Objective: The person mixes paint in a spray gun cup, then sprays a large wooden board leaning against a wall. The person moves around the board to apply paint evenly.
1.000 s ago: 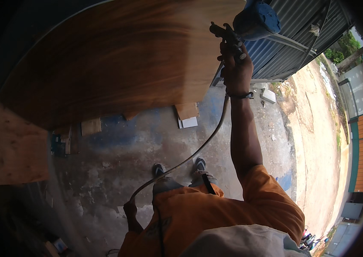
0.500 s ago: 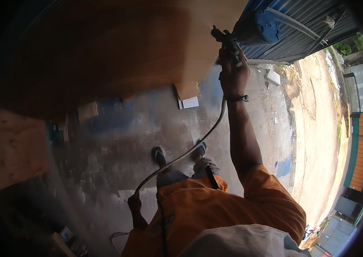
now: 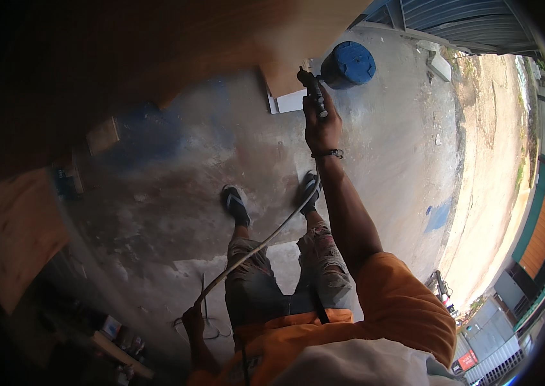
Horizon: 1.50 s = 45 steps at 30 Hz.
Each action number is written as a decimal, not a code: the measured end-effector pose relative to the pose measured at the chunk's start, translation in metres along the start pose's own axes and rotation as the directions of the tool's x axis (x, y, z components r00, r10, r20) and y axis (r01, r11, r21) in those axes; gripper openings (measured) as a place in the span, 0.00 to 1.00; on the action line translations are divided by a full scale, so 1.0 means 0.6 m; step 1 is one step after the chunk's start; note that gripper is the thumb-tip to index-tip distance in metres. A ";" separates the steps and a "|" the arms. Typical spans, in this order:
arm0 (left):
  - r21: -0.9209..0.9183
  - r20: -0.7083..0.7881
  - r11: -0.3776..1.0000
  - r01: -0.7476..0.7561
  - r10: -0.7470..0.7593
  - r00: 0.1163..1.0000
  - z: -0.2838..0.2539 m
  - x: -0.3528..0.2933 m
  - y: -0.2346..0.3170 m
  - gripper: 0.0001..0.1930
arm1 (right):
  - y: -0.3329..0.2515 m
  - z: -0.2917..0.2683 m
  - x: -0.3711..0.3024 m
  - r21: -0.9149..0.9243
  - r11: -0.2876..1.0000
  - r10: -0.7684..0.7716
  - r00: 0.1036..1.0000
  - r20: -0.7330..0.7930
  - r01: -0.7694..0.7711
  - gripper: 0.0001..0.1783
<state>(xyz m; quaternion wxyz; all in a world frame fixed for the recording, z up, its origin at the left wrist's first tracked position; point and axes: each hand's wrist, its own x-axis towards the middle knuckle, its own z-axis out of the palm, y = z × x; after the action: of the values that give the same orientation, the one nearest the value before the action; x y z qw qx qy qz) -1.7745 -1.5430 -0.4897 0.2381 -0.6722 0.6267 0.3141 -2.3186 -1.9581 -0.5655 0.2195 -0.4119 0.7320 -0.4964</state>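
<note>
My right hand (image 3: 323, 128) is closed around the handle of a dark spray gun (image 3: 313, 93), its arm stretched forward. A round blue-stained paint cup (image 3: 353, 63) sits beside the gun and appears attached to it. From near my right wrist a pale hose (image 3: 256, 249) runs down across my legs to my left hand (image 3: 193, 320), which is closed around it low at my left side. Ahead of the gun and to its left stands a large brown wooden panel (image 3: 221, 48), partly in deep shadow. Whether spray is leaving the nozzle is hard to make out.
Under my sandalled feet lies a paint-stained concrete floor (image 3: 272, 148). Cardboard and a white piece (image 3: 290, 101) rest near the panel. Another wooden board (image 3: 18, 225) stands at left. Loops of hose (image 3: 211, 329) lie by my left hand. Corrugated metal (image 3: 472, 26) is at upper right.
My right hand and the spray gun have moved down and left in the picture, to the panel's lower edge. The view has shifted, showing more of my legs. Both hands keep their hold.
</note>
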 end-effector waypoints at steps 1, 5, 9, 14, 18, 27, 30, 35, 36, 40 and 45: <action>0.072 0.024 0.997 -0.016 0.014 1.000 0.000 0.014 0.009 0.10 | 0.042 0.016 -0.003 -0.020 1.000 0.021 1.000 -0.006 -0.021 0.24; -0.015 0.039 1.000 -0.006 0.007 0.999 0.024 0.043 0.010 0.12 | 0.204 0.082 0.006 -0.028 0.998 0.057 0.998 -0.007 -0.057 0.23; -0.159 0.075 0.980 0.123 -0.112 0.991 0.034 0.050 0.050 0.16 | 0.274 0.109 0.015 -0.144 0.976 0.169 0.985 0.017 -0.165 0.22; -0.287 0.133 0.896 0.338 -0.312 0.941 0.041 0.005 0.027 0.16 | 0.198 0.064 -0.003 -0.087 0.982 0.170 0.985 0.024 -0.167 0.22; -0.082 -0.069 0.996 0.042 -0.048 0.996 0.015 -0.026 0.026 0.12 | 0.015 -0.043 -0.011 0.024 0.992 0.120 0.993 0.010 -0.120 0.21; 0.043 -0.197 0.993 -0.109 0.115 0.974 -0.084 -0.047 0.048 0.12 | -0.421 -0.246 0.004 0.011 0.996 -0.093 0.996 -0.012 0.093 0.24; -0.002 -0.193 0.996 -0.090 0.088 0.977 -0.124 -0.036 0.072 0.17 | -0.501 -0.312 0.021 0.048 0.977 -0.204 0.973 -0.108 0.210 0.24; -0.141 -0.369 0.988 -0.059 0.003 0.930 -0.077 -0.005 0.057 0.25 | -0.640 -0.370 0.056 0.050 0.909 -0.392 0.890 -0.233 0.414 0.19; -0.139 -0.367 0.988 -0.065 0.009 0.930 -0.076 -0.007 0.057 0.26 | -0.665 -0.379 0.062 0.064 0.899 -0.406 0.881 -0.243 0.433 0.21; -0.105 -0.483 0.981 -0.163 0.093 0.871 -0.065 0.010 0.058 0.27 | -0.768 -0.418 0.074 0.162 0.870 -0.419 0.870 -0.261 0.467 0.20; -0.193 -0.427 0.975 -0.107 0.014 0.904 -0.068 0.015 0.075 0.21 | -0.788 -0.420 0.103 0.177 0.768 -0.524 0.763 -0.378 0.615 0.16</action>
<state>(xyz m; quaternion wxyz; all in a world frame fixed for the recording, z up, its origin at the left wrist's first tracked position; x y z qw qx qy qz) -1.8138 -1.5831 -0.4647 0.0139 -0.7258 0.6470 0.2332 -2.3554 -1.9504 -0.0275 -0.0021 -0.4976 0.5136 -0.6990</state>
